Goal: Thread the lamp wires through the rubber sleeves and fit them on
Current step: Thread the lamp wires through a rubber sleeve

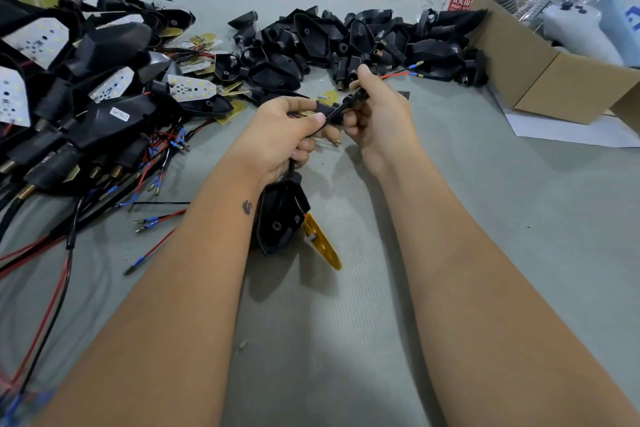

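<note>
In the head view, a black rubber sleeve (348,102) is held above the middle of the grey surface (485,218). The left hand (280,135) is closed around the black lead just below the sleeve, thumb pressed along it; the right hand (375,114) is curled round the sleeve's upper end. The red and black lamp wires (403,73) are seen emerging beyond the right hand, their blue-collared terminals pointing toward the far right corner. The lamp housing (280,218) hangs below the left wrist, with a yellow board (322,246) dangling beside it.

The wires appear already passed through. The sleeve is best slid down the lead while the wires are kept taut and straight, so that no terminal is caught inside. The sleeve should be seated squarely on the housing stem, though that stem is hidden by the left hand.

Finished lamps (69,80) are piled along the left edge, empty housings (346,42) at the far edge, and a cardboard box (554,80) at the right.
</note>
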Demonstrator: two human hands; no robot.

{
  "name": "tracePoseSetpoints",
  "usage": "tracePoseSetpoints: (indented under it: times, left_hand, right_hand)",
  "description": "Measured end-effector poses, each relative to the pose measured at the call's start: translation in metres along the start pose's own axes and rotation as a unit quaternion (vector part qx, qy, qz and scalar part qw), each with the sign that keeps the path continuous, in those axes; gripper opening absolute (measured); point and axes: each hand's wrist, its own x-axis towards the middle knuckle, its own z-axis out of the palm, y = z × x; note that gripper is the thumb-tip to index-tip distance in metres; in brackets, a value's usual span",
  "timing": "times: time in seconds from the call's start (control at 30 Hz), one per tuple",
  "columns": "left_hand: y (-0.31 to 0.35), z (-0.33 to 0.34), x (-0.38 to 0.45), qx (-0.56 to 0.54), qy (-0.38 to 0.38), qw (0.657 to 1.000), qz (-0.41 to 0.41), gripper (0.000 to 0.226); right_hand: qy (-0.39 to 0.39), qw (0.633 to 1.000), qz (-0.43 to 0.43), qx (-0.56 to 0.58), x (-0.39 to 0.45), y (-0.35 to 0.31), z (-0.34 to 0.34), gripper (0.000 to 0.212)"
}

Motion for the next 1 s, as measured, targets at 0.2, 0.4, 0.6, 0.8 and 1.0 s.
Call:
tracePoseSetpoints:
  times: [0.2, 0.4, 0.6, 0.8, 1.0]
  left_hand:
    - [-0.0016, -0.0002, 0.0014, 0.003, 0.029, 0.999, 0.015, 0.013]
    - [-0.0017, 0.0022, 0.0007, 0.010, 0.026, 0.999, 0.016, 0.012]
    - [0.0035, 0.0035, -0.0002, -0.028, 0.052, 0.998, -0.012, 0.011]
    - [0.0042, 0.0030, -0.0025, 0.028, 0.005, 0.999, -0.019, 0.024]
    - [0.0066, 0.0030, -0.0065, 0.072, -0.029, 0.997, -0.016, 0.027]
  right_hand:
    - [-0.035, 0.999, -0.036, 0.017, -0.0025, -0.0013, 0.0004, 0.012]
    - [-0.060, 0.997, -0.024, -0.046, -0.0048, -0.0014, 0.0013, 0.007]
    - [-0.104, 0.986, -0.046, -0.120, -0.0081, 0.0039, 0.0082, 0.013]
    - [-0.075, 0.991, 0.003, -0.107, -0.0028, 0.0028, 0.0072, 0.039]
    - [-0.056, 0.998, -0.026, -0.026, -0.0027, 0.0004, 0.0006, 0.022]
